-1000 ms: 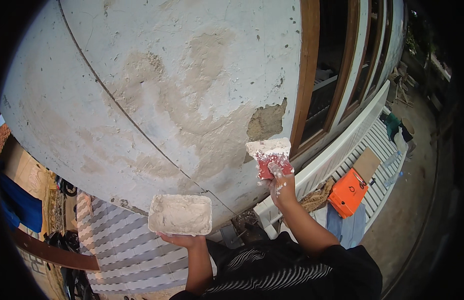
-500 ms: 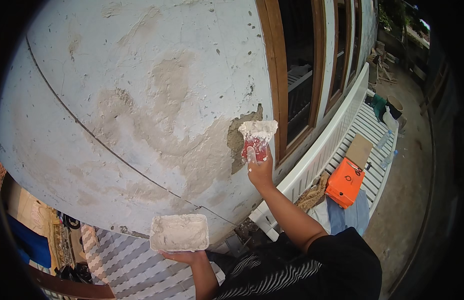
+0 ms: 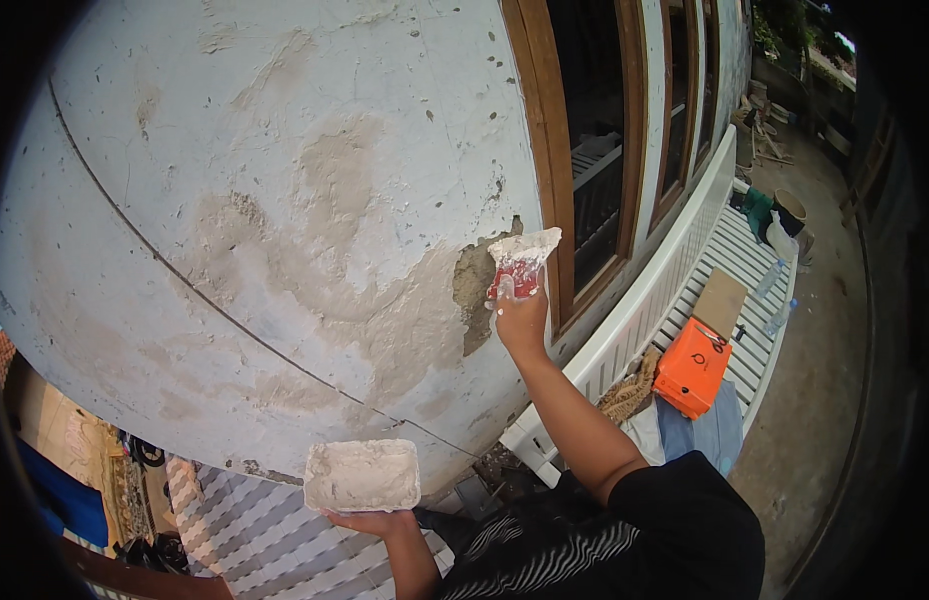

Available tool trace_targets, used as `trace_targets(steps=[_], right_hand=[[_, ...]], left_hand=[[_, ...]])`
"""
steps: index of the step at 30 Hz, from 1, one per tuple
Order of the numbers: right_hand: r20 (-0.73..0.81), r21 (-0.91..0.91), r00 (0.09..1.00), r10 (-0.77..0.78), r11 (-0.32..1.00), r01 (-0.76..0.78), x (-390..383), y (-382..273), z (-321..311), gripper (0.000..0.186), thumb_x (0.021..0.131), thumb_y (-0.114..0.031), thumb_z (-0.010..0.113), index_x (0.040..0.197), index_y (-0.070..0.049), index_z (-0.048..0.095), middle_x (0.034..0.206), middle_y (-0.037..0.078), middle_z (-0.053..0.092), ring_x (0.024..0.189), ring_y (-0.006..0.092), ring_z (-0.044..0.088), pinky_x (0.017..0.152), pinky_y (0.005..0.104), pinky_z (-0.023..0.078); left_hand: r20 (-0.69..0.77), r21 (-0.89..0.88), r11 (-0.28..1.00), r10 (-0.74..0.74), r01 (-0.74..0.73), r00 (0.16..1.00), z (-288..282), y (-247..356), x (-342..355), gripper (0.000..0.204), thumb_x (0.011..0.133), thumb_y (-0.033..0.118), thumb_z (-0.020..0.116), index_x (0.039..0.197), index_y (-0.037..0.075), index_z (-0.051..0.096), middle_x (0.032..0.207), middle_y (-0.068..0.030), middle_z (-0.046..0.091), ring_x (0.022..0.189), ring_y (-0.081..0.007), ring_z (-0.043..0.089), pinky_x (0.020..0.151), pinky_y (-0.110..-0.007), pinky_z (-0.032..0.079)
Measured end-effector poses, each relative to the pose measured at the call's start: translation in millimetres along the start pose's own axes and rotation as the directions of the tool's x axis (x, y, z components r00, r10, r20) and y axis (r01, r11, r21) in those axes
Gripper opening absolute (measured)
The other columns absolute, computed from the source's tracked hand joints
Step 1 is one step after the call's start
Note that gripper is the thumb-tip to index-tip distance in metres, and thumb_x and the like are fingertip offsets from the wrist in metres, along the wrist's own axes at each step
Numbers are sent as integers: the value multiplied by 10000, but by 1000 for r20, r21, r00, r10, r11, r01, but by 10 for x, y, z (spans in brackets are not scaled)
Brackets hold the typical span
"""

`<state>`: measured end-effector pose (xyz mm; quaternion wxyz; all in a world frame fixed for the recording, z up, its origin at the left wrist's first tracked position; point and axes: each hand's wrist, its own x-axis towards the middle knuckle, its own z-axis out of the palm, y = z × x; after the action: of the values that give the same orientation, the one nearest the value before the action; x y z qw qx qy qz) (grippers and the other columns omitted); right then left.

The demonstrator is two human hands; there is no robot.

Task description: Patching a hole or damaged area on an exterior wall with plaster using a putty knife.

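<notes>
My left hand [image 3: 370, 522] supports a white rectangular tub [image 3: 362, 472] of pale, creamy putty from underneath, low in the picture. My right hand [image 3: 520, 320] grips a red scraper [image 3: 515, 276] whose wide blade carries a thick, ragged layer of white putty. It is raised over a rough grey patch of broken plaster [image 3: 471, 310] beside the wooden window frame [image 3: 541, 120]; I cannot tell whether the blade touches the wall. The pale blue wall [image 3: 165, 170] has beige smeared patches, small flaked spots and a long dark line running diagonally down to the lower right.
A white slatted bench [image 3: 747, 370] runs along the wall on the right, holding an orange bag [image 3: 693, 368], board [image 3: 719, 300], cloths and plastic bottles. Concrete path [image 3: 800, 210] lies beyond, with buckets and scrap wood farther back. Checkered flooring [image 3: 235, 520] and blue fabric [image 3: 60, 480] are at lower left.
My right hand has risen with the scraper to the broken plaster by the window. The view has shifted, so the wall appears further left and the tub lower in the picture.
</notes>
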<state>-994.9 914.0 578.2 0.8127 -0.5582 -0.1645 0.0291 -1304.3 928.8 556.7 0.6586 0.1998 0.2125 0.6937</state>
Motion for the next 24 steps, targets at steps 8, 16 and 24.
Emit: trace_targets(steps=[8,16,24], right_hand=[[-24,-387,982,-188,907,164,-40,-105,297,425,815,-117,652,1143,84,470,1096,271,507,1047,407,510,910,433,410],[-78,-368,982,-173,920,133,-125,-202,482,238,796,-144,691,835,56,569,822,200,596,777,365,598,699,408,458],[50,-328,994,-97,939,108,-265,-419,509,231,824,-165,653,882,48,589,760,208,642,706,367,635,660,423,478]], left_hand=[[4,-4,1000,0,0,1000,-41,-10,23,710,877,630,353,1410,161,365,1418,-85,406,1253,-343,446,1012,-535,396],[26,-17,1000,-6,6,1000,-40,-44,23,714,863,623,378,1406,160,377,1407,-96,426,1238,-361,459,993,-563,403],[88,-33,997,-61,64,994,88,-139,21,722,852,626,395,1400,156,383,1395,-98,433,1215,-363,476,976,-563,415]])
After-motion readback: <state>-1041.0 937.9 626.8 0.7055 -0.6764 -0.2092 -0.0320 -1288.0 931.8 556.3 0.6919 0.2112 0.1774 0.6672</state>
